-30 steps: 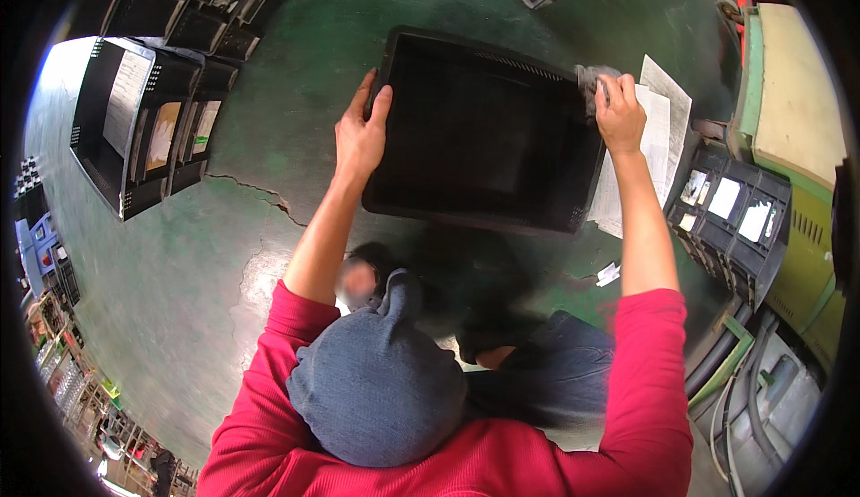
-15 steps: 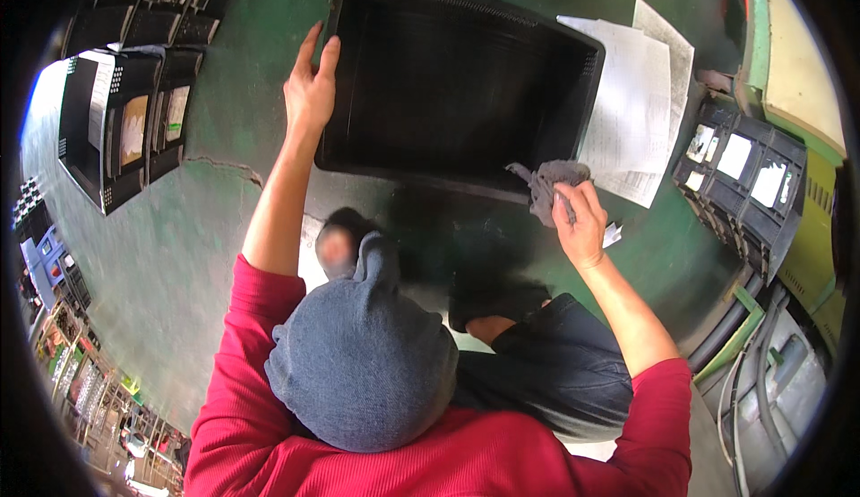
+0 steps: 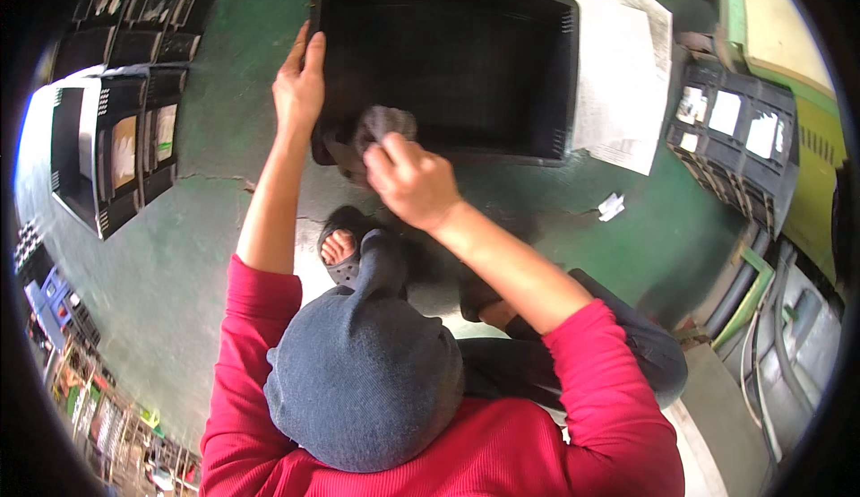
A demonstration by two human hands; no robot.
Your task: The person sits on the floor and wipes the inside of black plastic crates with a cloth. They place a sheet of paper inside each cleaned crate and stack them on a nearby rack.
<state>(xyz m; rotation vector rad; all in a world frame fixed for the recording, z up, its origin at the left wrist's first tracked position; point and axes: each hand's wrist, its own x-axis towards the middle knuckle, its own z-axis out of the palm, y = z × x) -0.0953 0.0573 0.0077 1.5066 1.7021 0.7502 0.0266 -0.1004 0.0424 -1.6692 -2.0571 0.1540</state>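
A black plastic bin point(image 3: 475, 71) lies in front of me on the green floor, its hollow inside facing up. My left hand point(image 3: 298, 85) grips its left edge, thumb and fingers at the rim. Bunched in my right hand point(image 3: 410, 177) is a grey rag point(image 3: 387, 123), pressed at the near rim by the bin's left corner. The fingers are closed round the cloth and slightly blurred. What the rag covers at that corner is hidden.
White paper sheets point(image 3: 616, 80) lie along the bin's right side. Stacked black crates stand at the left point(image 3: 112, 138) and right point(image 3: 736, 134). A white scrap point(image 3: 611, 207) sits on the floor point(image 3: 206, 255). My sandalled foot point(image 3: 340, 248) is just below the bin.
My right hand has swept the rag leftward along the near rim, from the right corner to the left. The bin has shifted slightly left and turned a little, with my left hand still on it.
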